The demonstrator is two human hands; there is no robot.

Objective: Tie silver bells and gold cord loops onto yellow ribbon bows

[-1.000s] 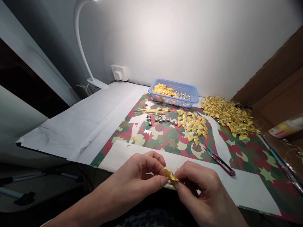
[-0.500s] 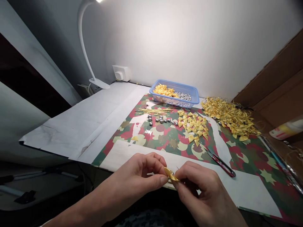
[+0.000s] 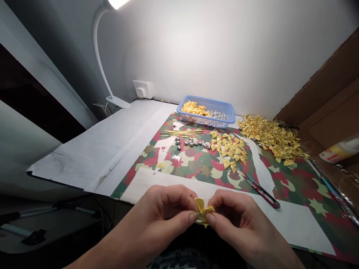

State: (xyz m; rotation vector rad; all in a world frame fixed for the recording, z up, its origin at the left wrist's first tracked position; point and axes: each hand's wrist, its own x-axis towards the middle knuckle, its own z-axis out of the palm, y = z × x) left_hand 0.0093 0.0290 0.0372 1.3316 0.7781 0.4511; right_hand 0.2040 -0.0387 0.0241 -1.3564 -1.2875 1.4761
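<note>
A small yellow ribbon bow (image 3: 200, 206) is pinched between my two hands, just past the table's near edge. My left hand (image 3: 165, 211) grips its left side between thumb and fingertips. On the other side my right hand (image 3: 238, 216) holds it the same way, its thumb over the middle. A little silver shows at the bow's centre, mostly covered by the thumbs. Beyond my hands lie several loose yellow bows (image 3: 230, 149), several silver bells or beads (image 3: 191, 142) and a bundle of gold ties (image 3: 183, 132).
A blue basket (image 3: 228, 118) holds bows and silver beads. Finished-looking bows with cords form a pile (image 3: 269, 138) at the right. Thread snips (image 3: 263, 192) lie near my right hand. A white lamp (image 3: 98, 52) stands at the back left, a bottle (image 3: 339, 149) at the right.
The bow has turned, so its loops now point up and to the right. Both thumbs have come together over its middle, and my right hand's grip has shifted.
</note>
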